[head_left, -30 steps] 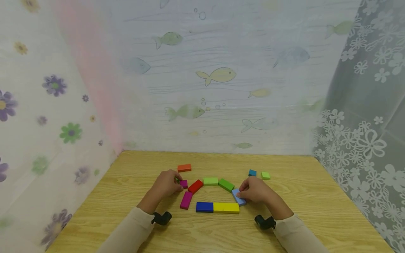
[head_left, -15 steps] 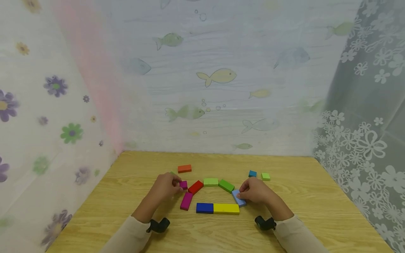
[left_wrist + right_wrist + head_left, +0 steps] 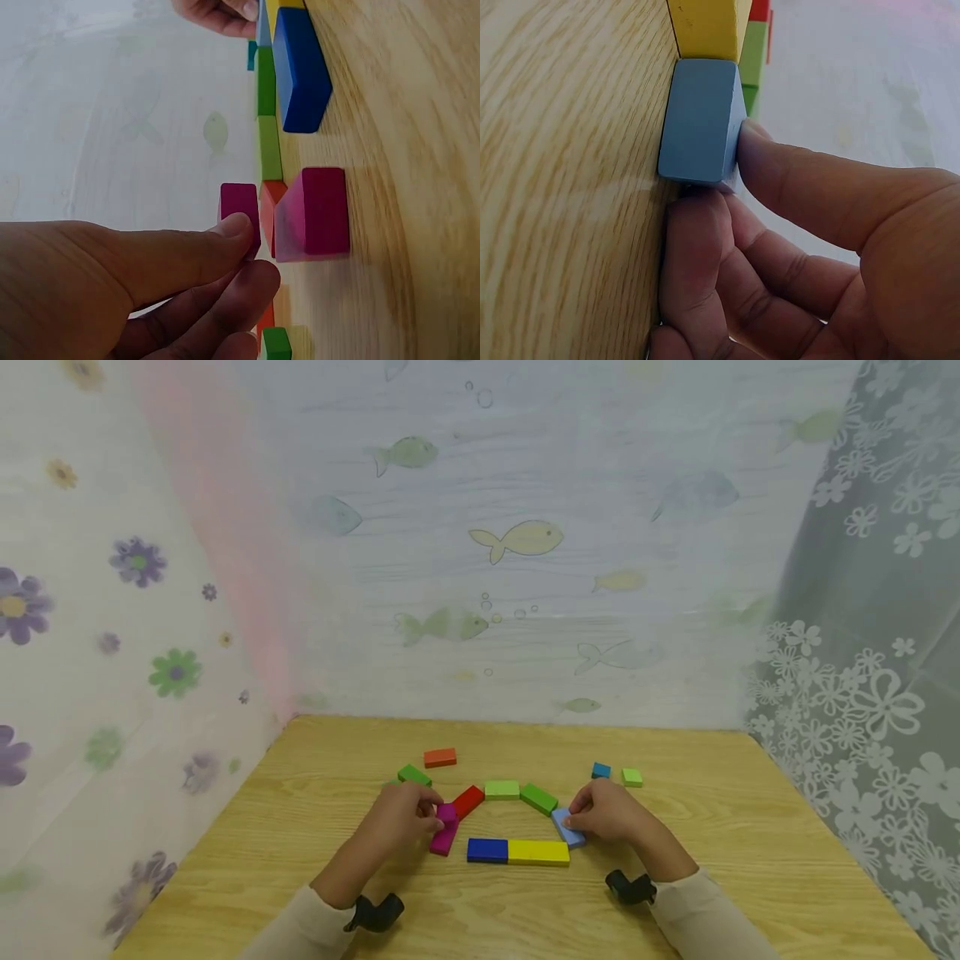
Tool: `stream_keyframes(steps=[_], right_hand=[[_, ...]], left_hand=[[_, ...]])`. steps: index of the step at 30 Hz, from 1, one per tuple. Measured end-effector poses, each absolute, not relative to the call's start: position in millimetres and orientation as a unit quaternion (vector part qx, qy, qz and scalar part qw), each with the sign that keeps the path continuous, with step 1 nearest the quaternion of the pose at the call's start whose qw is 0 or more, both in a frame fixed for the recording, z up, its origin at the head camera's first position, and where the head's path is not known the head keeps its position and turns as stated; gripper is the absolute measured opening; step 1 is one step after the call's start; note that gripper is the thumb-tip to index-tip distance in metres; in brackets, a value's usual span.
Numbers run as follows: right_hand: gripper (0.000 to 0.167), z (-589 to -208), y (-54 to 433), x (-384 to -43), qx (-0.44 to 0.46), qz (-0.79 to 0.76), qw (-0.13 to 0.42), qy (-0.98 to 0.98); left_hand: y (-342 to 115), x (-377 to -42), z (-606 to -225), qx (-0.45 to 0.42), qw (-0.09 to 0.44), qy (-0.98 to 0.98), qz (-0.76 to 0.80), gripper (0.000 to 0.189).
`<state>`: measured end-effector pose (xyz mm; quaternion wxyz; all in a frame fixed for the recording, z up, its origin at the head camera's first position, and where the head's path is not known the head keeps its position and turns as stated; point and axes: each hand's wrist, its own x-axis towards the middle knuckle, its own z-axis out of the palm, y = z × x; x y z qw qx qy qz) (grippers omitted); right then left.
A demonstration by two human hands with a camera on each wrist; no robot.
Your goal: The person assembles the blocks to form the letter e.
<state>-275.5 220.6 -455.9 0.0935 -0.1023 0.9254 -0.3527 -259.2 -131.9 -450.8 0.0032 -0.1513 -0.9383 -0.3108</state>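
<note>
My left hand (image 3: 405, 818) pinches a small magenta block (image 3: 447, 811) between thumb and fingers. In the left wrist view this small block (image 3: 239, 198) hangs a little above a larger magenta block (image 3: 326, 211) that lies on the table. The larger block joins a red block (image 3: 469, 802), a light green block (image 3: 502, 790) and a green block (image 3: 538, 798) in an arc. At the arc's right end my right hand (image 3: 609, 812) holds a light blue block (image 3: 570, 837), thumb on its upper face, fingers at its near end in the right wrist view.
A blue block (image 3: 487, 851) and a yellow block (image 3: 538, 852) lie end to end in front of the arc. Behind are an orange block (image 3: 440, 757), a green block (image 3: 415, 775), a small blue block (image 3: 601, 771) and a small lime block (image 3: 632, 777). Patterned curtains surround the wooden table (image 3: 525, 914).
My left hand has brought the small magenta block right and nearer, from beside the arc to over the larger magenta block. A green block behind that hand is uncovered. My right hand stays put.
</note>
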Motion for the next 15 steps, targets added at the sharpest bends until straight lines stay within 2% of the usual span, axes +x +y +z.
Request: stream_keyframes(steps=[15], right_hand=[[0.014,-455.2,219.7,-275.6,-0.11,-0.356,0.093,0.923]], left_hand=[[-126.0,-249.7,-448.6,-0.202,-0.017,-0.939,-0.28,0.024]])
